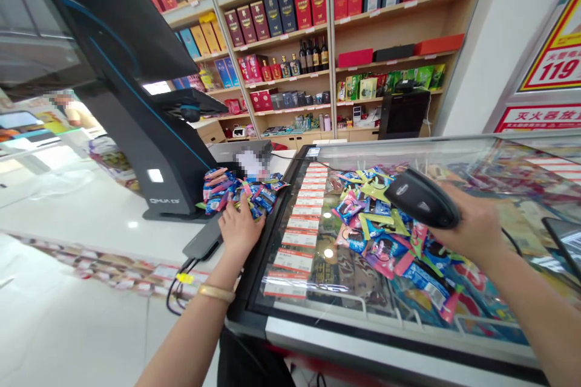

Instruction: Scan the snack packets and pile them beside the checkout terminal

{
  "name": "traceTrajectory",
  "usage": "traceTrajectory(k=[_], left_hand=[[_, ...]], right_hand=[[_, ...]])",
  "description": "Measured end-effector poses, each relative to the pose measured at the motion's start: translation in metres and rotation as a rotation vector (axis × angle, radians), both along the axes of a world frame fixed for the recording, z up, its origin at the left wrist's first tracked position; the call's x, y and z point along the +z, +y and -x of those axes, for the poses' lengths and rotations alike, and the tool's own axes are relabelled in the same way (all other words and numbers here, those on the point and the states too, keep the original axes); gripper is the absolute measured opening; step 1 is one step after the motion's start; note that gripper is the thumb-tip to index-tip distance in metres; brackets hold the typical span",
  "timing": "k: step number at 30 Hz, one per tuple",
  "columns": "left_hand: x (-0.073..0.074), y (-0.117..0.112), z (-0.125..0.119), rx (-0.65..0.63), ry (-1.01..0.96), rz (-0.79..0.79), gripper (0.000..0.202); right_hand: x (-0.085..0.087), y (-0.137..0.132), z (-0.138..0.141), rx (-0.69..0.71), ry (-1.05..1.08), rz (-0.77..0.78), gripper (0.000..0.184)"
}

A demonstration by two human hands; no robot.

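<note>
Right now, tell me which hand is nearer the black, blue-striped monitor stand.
Left. The left hand touches small blue-and-pink wrapped packets beside the stand; the right hand, holding a black handheld scanner, is farther off, above the glass-topped case.

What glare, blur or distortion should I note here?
Head view: round light spots glare on the glass top; head view: the right hand, holding the scanner, looks slightly smeared, the left hand sharper; head view: the shelves lean, perhaps from the wide lens; head view: a pixelated patch hides detail.
</note>
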State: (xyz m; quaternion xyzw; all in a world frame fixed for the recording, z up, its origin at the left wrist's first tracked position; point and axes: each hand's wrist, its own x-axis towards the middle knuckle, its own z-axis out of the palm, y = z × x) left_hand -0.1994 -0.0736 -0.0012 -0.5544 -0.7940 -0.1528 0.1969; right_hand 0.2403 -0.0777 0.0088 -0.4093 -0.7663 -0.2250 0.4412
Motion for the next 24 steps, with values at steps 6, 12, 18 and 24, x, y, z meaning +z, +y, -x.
traceTrajectory(k=[6, 12, 18, 24], left_hand=[[0.001, 0.001, 0.0, -0.046, -0.116, -0.007, 0.065], [-0.001, 0.001, 0.006, -0.103, -0.411, -0.16, 0.069], [0.026, 0.002, -0.026, -0.506, -1.319, -0.318, 0.048], [0.054, 0.007, -0.101, -0.865, -1.917, 0.002, 0.059]], right_hand=[[-0.006, 0.002, 0.002, 0.032, 0.008, -0.007, 0.034], [-0.006, 0.002, 0.003, 0.035, 0.02, 0.009, 0.03], [0.004, -0.006, 0.011, 0.104, -0.006, 0.021, 0.022], [0.014, -0.017, 0.025, 0.204, -0.027, 0.012, 0.024]])
